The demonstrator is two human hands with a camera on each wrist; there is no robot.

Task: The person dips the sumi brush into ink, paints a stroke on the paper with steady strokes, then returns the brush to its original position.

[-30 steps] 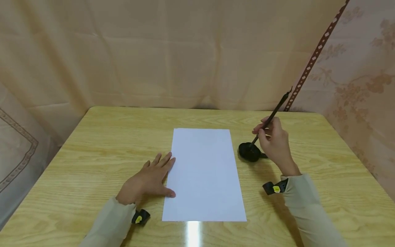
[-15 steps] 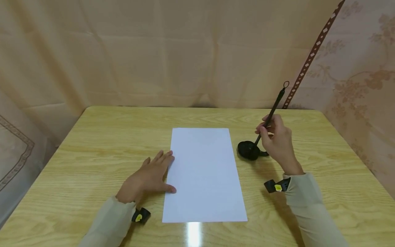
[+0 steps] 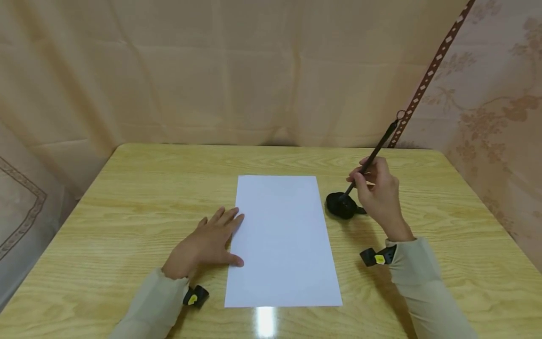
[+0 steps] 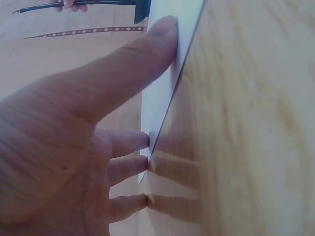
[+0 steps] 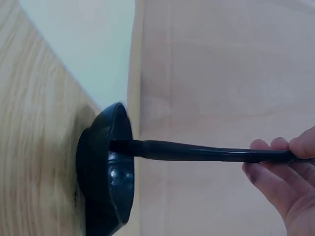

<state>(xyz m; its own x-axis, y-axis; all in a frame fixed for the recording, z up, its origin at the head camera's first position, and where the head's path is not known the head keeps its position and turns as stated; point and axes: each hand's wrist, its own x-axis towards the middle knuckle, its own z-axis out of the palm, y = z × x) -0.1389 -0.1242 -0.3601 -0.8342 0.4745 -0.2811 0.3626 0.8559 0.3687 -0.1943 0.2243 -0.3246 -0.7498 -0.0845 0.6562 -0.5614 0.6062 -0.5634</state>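
Note:
My right hand (image 3: 379, 200) pinches the dark handle of a writing brush (image 3: 377, 149), which has a small hanging loop at its top end. The brush leans to the right, and its lower tip dips into a small black ink dish (image 3: 340, 207). In the right wrist view the dish (image 5: 106, 172) shows a raised foot and a glossy inner wall; the bristles are hidden inside it. A blank white sheet of paper (image 3: 281, 240) lies left of the dish. My left hand (image 3: 207, 245) rests with spread, straight fingers on the sheet's left edge, thumb and fingertips touching it.
Under everything is a wood-grain table (image 3: 127, 202). A beige curtain (image 3: 203, 80) hangs behind its far edge, and patterned cloth (image 3: 495, 94) hangs on the right. Dark cameras (image 3: 372, 257) are strapped to both wrists. The dish has a short handle pointing right.
The brush's top end has swung left and then back right as its tip shifts within the dish. My left hand stays on the paper's edge.

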